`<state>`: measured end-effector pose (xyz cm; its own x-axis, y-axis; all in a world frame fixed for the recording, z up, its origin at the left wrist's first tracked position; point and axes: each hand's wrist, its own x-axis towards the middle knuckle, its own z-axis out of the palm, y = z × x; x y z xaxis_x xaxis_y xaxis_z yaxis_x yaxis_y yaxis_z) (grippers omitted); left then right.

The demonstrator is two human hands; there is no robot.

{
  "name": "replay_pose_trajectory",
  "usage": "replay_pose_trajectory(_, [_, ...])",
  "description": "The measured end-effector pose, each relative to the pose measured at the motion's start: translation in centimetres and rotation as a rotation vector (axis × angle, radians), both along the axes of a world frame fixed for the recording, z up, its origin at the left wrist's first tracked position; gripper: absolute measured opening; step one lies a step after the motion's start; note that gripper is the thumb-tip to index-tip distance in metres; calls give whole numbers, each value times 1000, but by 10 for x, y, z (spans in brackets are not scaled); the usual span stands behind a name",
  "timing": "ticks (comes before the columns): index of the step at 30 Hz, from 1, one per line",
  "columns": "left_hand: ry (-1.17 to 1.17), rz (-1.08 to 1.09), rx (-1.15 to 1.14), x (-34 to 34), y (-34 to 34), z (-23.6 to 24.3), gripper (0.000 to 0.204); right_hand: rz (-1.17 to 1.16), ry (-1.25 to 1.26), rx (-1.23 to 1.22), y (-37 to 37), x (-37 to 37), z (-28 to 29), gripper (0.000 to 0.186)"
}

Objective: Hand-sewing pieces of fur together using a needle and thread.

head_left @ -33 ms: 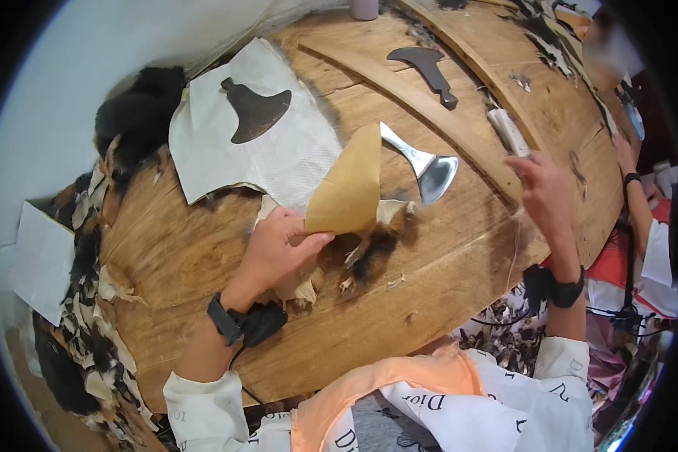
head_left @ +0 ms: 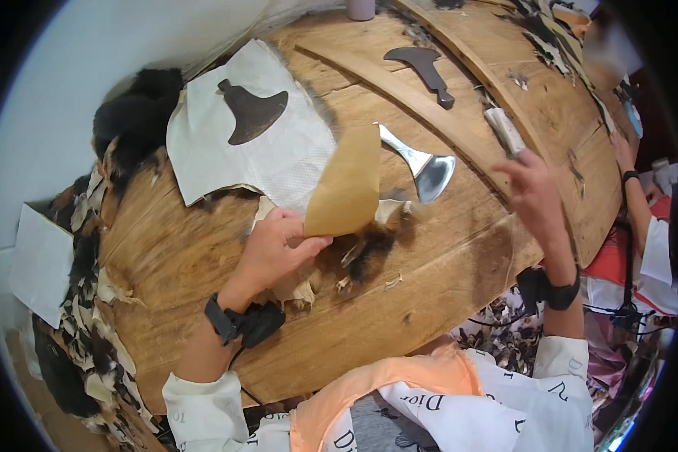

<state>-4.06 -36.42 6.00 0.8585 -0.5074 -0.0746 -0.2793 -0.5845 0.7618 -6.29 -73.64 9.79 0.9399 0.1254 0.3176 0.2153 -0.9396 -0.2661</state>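
Note:
My left hand point(head_left: 277, 245) is closed on the lower left corner of a tan card-like sheet point(head_left: 344, 184). The sheet stands tilted above pale hide and dark fur pieces point(head_left: 373, 252). To its right lies a fan-shaped metal blade with a shiny edge and tapered handle point(head_left: 432, 177). My right hand point(head_left: 533, 192) hovers over the right of the table, slightly blurred, fingers apart and partly bent, nothing visible in it. Just beyond its fingers lies a whitish, stick-like bundle point(head_left: 505, 130). A white, fabric-like shaped piece point(head_left: 203, 139) lies far left, carrying a dark fan-shaped blade point(head_left: 255, 114).
Another dark blade point(head_left: 423, 71) lies beyond a long wooden strip point(head_left: 384, 90); a second strip point(head_left: 459, 53) runs behind. Black fur point(head_left: 139, 109) and scraps point(head_left: 90, 324) line the left edge. A purple cup point(head_left: 361, 9) stands far back. A co-worker's hand point(head_left: 623, 153) rests at the right.
My right hand has shifted slightly down and its fingers have spread from the whitish bundle. The tan sheet tilts a little differently; my left hand keeps its hold.

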Motion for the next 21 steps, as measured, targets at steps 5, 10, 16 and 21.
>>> replay_pose_trajectory(5, [134, -45, 88, -1, 1, 8, 22, 504, 13, 95, 90, 2, -2, 17])
replay_pose_trajectory(10, [48, -75, 213, 1, 2, -2, 19, 795, 77, 208, 115, 3, -8, 14])
replay_pose_trajectory(16, [188, 241, -98, 1, 21, -41, 36, 833, 33, 215, 133, 9, -13, 12])
replay_pose_trajectory(21, [382, 206, -115, 15, 6, -24, 37, 587, 64, -24, 140, 8, -40, 7])
